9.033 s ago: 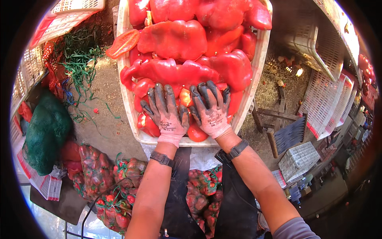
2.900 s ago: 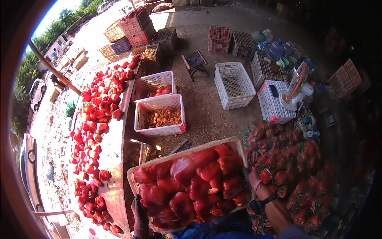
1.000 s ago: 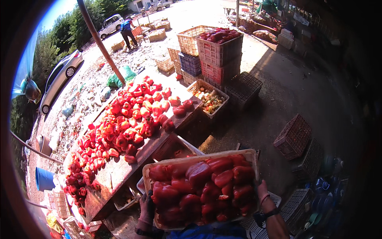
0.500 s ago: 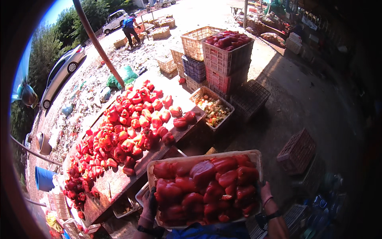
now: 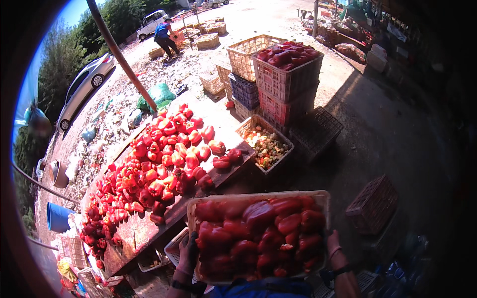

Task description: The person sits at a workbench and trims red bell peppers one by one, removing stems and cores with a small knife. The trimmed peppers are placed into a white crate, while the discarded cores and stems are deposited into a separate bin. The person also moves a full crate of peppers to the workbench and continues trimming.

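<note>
- Our shallow crate is between our two hands at six o'clock in our view, just in front of our blue clothes.
- It is full of big red peppers, and a small pale bit shows among them.
- At seven o'clock, our left hand is clamped on the left side of the shallow crate. It has a dark glove, and shade hides some of its fingers.
- Near five o'clock, our right hand is clamped on the right side.
- At nine o'clock, a long tabletop holds a big heap of loose peppers. The sun makes its far end very bright.
- A white crate peeks out between the tabletop and our left hand.
- At twelve o'clock from our shallow crate, near the tabletop's end, we see a scrap box with yellow, green and red bits.
- At one o'clock, a stack of crates has dark red peppers piled on top.
- At four o'clock, a reddish crate is in the shade.
- At eight o'clock, we see a blue bucket.
- At eleven o'clock, well apart from us, a person in blue bends over.
- At ten o'clock, we see a silver car.
</note>
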{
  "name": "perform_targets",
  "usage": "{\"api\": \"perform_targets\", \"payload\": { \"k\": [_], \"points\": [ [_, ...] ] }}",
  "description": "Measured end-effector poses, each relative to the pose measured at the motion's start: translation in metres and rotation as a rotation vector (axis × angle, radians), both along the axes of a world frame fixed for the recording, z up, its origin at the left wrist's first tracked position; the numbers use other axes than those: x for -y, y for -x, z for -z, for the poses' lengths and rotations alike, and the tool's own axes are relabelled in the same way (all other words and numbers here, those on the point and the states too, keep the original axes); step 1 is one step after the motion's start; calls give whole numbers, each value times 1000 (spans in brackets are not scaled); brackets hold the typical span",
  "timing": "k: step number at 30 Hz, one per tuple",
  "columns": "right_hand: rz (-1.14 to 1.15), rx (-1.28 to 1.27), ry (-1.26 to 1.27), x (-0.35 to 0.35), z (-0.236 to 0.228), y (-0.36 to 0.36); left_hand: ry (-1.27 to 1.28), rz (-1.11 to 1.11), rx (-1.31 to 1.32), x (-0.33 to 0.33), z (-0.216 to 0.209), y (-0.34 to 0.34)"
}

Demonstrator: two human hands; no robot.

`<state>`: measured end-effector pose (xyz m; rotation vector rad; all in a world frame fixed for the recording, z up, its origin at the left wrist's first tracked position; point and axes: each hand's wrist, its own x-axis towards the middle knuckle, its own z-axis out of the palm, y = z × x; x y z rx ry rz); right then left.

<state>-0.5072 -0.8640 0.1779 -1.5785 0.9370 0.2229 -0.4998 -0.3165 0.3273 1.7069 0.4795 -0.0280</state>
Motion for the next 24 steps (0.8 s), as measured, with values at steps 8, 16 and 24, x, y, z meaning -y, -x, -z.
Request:
{"api": "perform_targets", "payload": {
  "k": [8, 16, 24],
  "points": [
    [-212, -36, 287, -29, -28, -46, -895, 284, 171, -28, 18, -2],
    [-209, 5, 115, -53, -39, -78, 68, -38, 72, -30, -1, -21],
    [-65, 59, 116, -30, -68, -76, -875, 453, 459, -16, -9, -89]
  ]
}}
